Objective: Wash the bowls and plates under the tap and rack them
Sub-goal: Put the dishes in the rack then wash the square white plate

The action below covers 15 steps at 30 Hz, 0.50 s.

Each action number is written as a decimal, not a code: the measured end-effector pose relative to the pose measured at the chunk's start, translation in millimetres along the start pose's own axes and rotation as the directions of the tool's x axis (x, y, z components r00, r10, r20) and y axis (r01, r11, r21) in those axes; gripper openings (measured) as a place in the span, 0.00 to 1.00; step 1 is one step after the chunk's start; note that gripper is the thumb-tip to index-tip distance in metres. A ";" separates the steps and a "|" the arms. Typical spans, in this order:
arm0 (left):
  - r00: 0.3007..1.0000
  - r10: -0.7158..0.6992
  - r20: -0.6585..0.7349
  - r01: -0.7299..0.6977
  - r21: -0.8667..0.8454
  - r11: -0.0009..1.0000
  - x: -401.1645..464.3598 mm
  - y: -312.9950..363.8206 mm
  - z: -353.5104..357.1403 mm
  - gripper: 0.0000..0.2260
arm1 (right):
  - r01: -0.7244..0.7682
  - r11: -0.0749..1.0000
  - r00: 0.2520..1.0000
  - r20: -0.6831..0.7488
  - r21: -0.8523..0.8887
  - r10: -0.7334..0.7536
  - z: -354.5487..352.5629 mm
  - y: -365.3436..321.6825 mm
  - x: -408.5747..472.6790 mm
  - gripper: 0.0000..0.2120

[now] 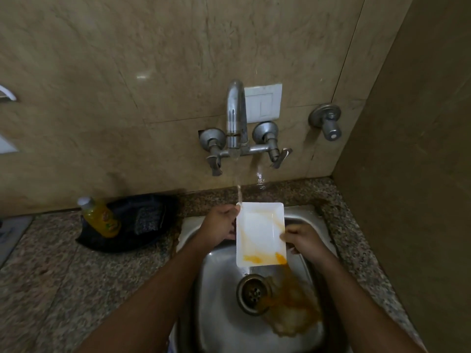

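The left hand and right hand each grip a side edge of a white rectangular plate, orange-stained, at frame centre above the steel sink. Tap water strikes its top corner. A yellow bottle stands on the desk at left.

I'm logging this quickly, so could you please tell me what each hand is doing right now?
Left hand: grips the left edge of the white plate.
Right hand: grips the plate's right edge.
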<state>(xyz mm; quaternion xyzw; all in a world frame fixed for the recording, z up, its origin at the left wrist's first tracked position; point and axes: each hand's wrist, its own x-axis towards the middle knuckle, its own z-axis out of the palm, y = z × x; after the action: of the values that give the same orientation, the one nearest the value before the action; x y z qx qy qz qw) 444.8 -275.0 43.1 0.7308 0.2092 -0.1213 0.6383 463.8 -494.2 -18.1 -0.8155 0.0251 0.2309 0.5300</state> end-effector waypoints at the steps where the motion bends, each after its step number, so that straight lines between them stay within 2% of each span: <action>1: 1.000 0.011 -0.011 -0.011 0.004 1.000 -0.2 0.7 -1.3 0.09 | 0.006 1.000 1.000 -0.002 0.011 -0.006 1.9 -1.1 0.5 0.07; 8: 0.984 0.050 -0.174 -0.049 0.013 0.999 2.3 5.6 -23.7 0.11 | 0.063 0.991 0.996 0.060 0.120 -0.071 22.3 -24.1 7.9 0.07; 15: 0.968 0.105 -0.226 -0.100 0.035 0.994 4.1 8.2 -47.8 0.10 | 0.042 0.993 0.972 0.226 0.109 -0.066 34.4 -43.0 6.2 0.05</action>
<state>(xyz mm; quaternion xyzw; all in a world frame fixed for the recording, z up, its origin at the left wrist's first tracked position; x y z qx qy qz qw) 447.8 -228.2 56.0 0.7571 0.2417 -0.0060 0.6069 469.6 -444.0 4.7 -0.7553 -0.0468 0.3075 0.5768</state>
